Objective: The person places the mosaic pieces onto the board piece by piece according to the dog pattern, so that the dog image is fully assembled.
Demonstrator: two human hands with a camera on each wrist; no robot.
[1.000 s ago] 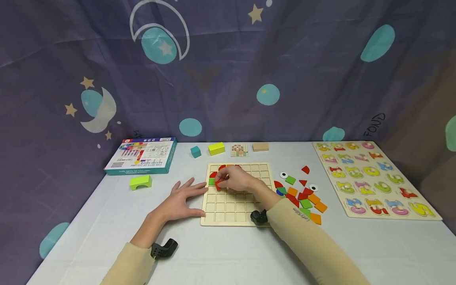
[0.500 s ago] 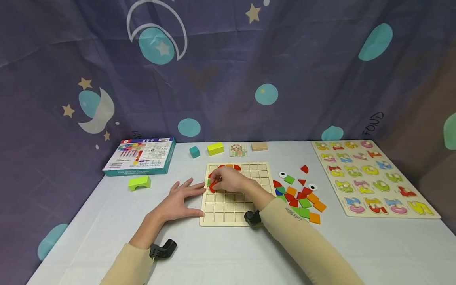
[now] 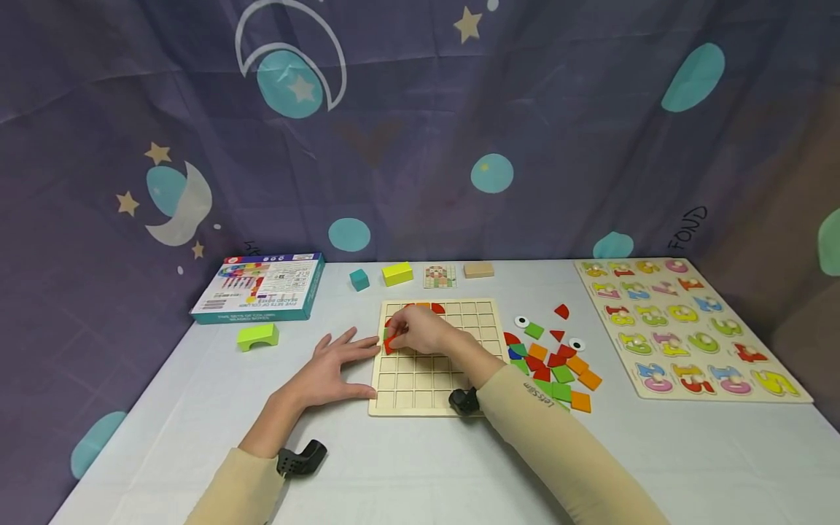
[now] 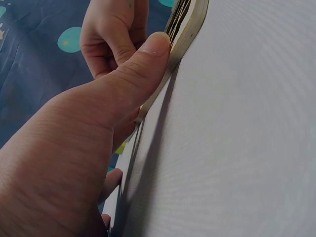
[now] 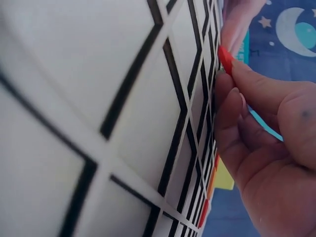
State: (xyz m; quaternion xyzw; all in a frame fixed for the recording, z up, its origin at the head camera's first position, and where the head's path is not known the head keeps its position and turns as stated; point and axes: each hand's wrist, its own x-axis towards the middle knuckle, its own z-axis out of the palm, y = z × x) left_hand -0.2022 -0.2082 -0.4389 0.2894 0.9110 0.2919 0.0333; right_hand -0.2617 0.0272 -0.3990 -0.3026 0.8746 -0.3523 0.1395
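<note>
Right hand (image 3: 423,332) pinched the red piece (image 3: 390,344) over the board's (image 3: 415,399) left side, centre of frame, long axis unclear, piece just right of the left hand (image 3: 331,370), which held nothing, fingers spread, thumb touching the board's edge.

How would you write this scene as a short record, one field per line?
Board: wooden grid, on a white table
Right hand: pinches a red piece at the board's left side
Left hand: spread, touching the board's left edge
Loose pieces: right of the board
Behind board: blue-green cube, yellow block, small card, wooden block
</note>
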